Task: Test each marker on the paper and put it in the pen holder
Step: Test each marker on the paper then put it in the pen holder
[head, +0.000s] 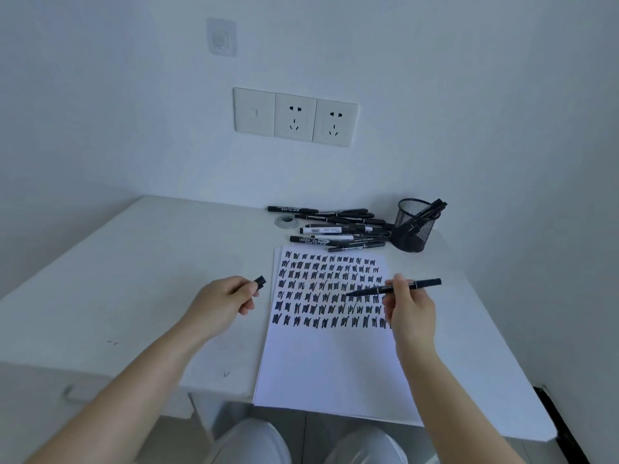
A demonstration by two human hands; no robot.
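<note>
White desk (140,269) against a pale wall, head cam looking down at it. Far left on the wall: clear stick-on hook (221,37), then a switch-and-socket strip (295,116) right of it.

On my left, left hand (222,304) hovers over bare desk just left of the paper, fingers curled shut around a black cap (260,281); cap end pokes out past the thumb.

Centre: paper (330,363), a small stack, lower edge overhanging the desk front. Upper half filled with rows of black test scribbles (330,289), lower half blank. Behind the paper, loose pile of markers (338,227) lying roughly parallel, a small round metal disc (286,222) just left of the pile.

Right hand (410,308) over the right edge of the paper, pinching an uncapped marker (397,288) near its middle. Marker almost level, tip pointing left above the scribble rows; can't tell whether the tip touches the sheet.

Back right: black mesh holder (414,226), upright, touching the right end of the pile. Couple of markers in it, leaning against the right rim.
</note>
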